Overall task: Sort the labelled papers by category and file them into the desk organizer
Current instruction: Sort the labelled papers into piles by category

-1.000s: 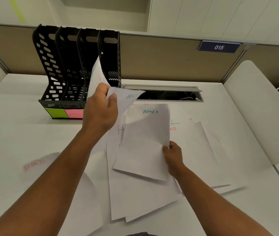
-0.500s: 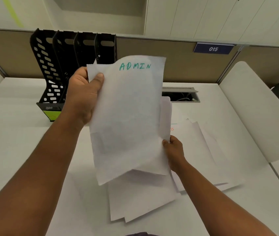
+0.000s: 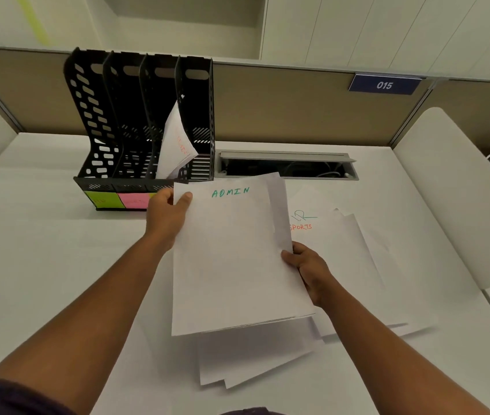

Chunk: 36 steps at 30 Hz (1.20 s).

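A white sheet marked ADMIN in green (image 3: 234, 253) lies on top of a small stack that I hold above the desk. My left hand (image 3: 167, 215) pinches its top left corner, thumb on top. My right hand (image 3: 306, 266) grips the stack's right edge. The black desk organizer (image 3: 139, 121) stands at the back left with three slots; a curled sheet with orange writing (image 3: 176, 145) leans in the rightmost one. Green and pink labels (image 3: 119, 200) mark its front. More sheets (image 3: 345, 259), one marked SPORTS, lie on the desk to the right.
An open cable tray (image 3: 285, 166) is set in the white desk just behind the papers. A beige partition with a blue 015 sign (image 3: 384, 84) runs along the back. A white side panel (image 3: 459, 187) rises at the right. Other loose sheets (image 3: 255, 360) stick out below the held stack.
My left hand lifted a sheet marked ADMIN up and then brought it down onto the stack held by my right hand. The right hand stayed at the stack's edge.
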Tool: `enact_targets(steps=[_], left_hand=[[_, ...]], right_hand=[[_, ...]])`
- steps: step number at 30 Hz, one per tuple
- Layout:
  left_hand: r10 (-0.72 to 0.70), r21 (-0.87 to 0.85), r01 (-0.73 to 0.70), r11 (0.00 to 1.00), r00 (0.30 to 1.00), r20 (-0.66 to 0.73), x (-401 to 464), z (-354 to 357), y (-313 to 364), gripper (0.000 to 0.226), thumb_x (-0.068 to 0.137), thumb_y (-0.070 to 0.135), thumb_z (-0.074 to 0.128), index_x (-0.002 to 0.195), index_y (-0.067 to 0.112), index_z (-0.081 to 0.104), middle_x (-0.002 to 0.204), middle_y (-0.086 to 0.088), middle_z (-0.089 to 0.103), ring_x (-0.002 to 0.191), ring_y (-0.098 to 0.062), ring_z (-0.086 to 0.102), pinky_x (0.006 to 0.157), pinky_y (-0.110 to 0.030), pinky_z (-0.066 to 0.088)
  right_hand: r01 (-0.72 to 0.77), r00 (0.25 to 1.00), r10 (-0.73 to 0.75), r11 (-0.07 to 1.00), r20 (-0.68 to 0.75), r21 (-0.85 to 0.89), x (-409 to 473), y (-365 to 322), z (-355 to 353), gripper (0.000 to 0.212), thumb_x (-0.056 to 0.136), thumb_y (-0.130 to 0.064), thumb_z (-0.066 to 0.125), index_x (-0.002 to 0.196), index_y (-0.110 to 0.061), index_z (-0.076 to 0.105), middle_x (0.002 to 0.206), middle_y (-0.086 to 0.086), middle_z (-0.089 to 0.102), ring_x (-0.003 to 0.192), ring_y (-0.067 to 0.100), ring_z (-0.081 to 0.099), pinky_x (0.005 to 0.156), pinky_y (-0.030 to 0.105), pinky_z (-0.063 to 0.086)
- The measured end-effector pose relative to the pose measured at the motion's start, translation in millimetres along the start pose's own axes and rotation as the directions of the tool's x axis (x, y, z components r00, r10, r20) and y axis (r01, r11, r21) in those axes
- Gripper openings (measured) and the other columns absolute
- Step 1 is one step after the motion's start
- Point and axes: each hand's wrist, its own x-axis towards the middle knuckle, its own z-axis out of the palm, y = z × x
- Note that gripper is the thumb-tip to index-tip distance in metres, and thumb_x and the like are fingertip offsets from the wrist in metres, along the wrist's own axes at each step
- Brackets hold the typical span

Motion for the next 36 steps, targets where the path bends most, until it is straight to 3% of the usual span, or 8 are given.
enact_targets(steps=[5, 9, 13, 16, 23, 27, 31, 36], left_hand=[[-0.351, -0.213, 0.406, 0.889, 0.901, 0.255, -9, -6, -13, 0.051, 0.092, 0.053, 0.067, 0.126, 0.017, 0.056, 0.117, -0.006, 0.072, 0.103, -0.029, 0.072, 0.081, -0.051, 0.061], [-0.395, -0.256, 0.558, 0.789, 0.780, 0.485, -21, -14, -34, 0.046, 0.086, 0.026, 0.077, 0.127, 0.010, 0.066, 0.121, -0.017, 0.073, 0.107, -0.036, 0.071, 0.090, -0.055, 0.057], [-0.340, -0.262, 0.436, 0.861, 0.877, 0.340, -23, -5, -30, 0.034, 0.087, 0.019, 0.079, 0.118, 0.012, 0.069, 0.113, -0.012, 0.076, 0.096, -0.031, 0.075, 0.079, -0.046, 0.061], [-0.184, -0.339, 0.276, 0.900, 0.943, 0.279, -25, 3, -8, 0.029, 0.086, 0.021, 0.080, 0.112, 0.015, 0.072, 0.110, -0.006, 0.078, 0.091, -0.021, 0.077, 0.069, -0.033, 0.062], [0.354, -0.507, -0.254, 0.824, 0.929, 0.110, -53, 5, 57, 0.025, 0.085, 0.039, 0.081, 0.107, 0.031, 0.076, 0.109, -0.003, 0.077, 0.102, -0.025, 0.074, 0.079, -0.036, 0.062], [0.332, -0.460, -0.227, 0.858, 0.930, 0.160, -62, 13, 42, 0.029, 0.082, 0.042, 0.082, 0.108, 0.033, 0.075, 0.109, 0.004, 0.077, 0.104, -0.016, 0.072, 0.083, -0.032, 0.059], [0.190, -0.315, -0.127, 0.941, 0.966, 0.178, -74, 17, 11, 0.056, 0.067, 0.073, 0.077, 0.098, 0.026, 0.073, 0.090, 0.007, 0.077, 0.087, -0.013, 0.072, 0.072, -0.035, 0.061], [0.265, -0.428, -0.200, 0.881, 0.960, 0.096, -72, 12, 10, 0.059, 0.088, 0.083, 0.029, 0.114, 0.048, 0.070, 0.111, 0.023, 0.073, 0.107, 0.001, 0.066, 0.089, -0.022, 0.055]], right_hand=[[-0.008, 0.999, 0.009, 1.000, 0.039, -0.026, -4, -1, 3, 0.025, 0.099, -0.008, 0.059, 0.118, -0.019, 0.072, 0.106, 0.009, 0.079, 0.083, 0.028, 0.077, 0.064, 0.036, 0.061], [-0.028, 0.998, 0.027, 1.000, 0.053, 0.015, -3, 2, 5, 0.025, 0.100, -0.009, 0.056, 0.120, -0.016, 0.070, 0.107, 0.011, 0.078, 0.084, 0.029, 0.077, 0.063, 0.037, 0.061], [-0.023, 0.993, 0.015, 0.997, 0.116, 0.074, -5, -2, 10, 0.037, 0.096, -0.037, 0.065, 0.126, -0.017, 0.071, 0.119, 0.010, 0.075, 0.107, 0.029, 0.073, 0.085, 0.044, 0.060], [0.158, 0.975, -0.143, 0.984, 0.168, -0.079, -5, -15, 17, 0.036, 0.090, -0.028, 0.074, 0.124, -0.015, 0.070, 0.122, 0.010, 0.074, 0.114, 0.033, 0.069, 0.101, 0.053, 0.053], [0.595, 0.793, -0.605, 0.794, -0.070, -0.124, -23, -46, 48, 0.010, 0.083, -0.019, 0.068, 0.089, -0.024, 0.074, 0.091, 0.009, 0.074, 0.086, 0.031, 0.069, 0.077, 0.048, 0.059], [0.542, 0.828, -0.556, 0.827, -0.070, -0.149, -25, -32, 51, 0.022, 0.076, -0.012, 0.063, 0.082, -0.031, 0.073, 0.082, 0.010, 0.066, 0.076, 0.026, 0.059, 0.067, 0.041, 0.051], [0.437, 0.875, -0.467, 0.875, -0.128, -0.206, -18, -12, 47, 0.009, 0.082, 0.002, 0.059, 0.088, 0.000, 0.065, 0.085, 0.031, 0.064, 0.075, 0.029, 0.055, 0.066, 0.042, 0.048], [0.492, 0.839, -0.527, 0.840, -0.132, -0.227, -15, -21, 49, 0.024, 0.074, -0.009, 0.056, 0.087, 0.011, 0.053, 0.081, 0.038, 0.051, 0.070, 0.029, 0.047, 0.062, 0.041, 0.043]])
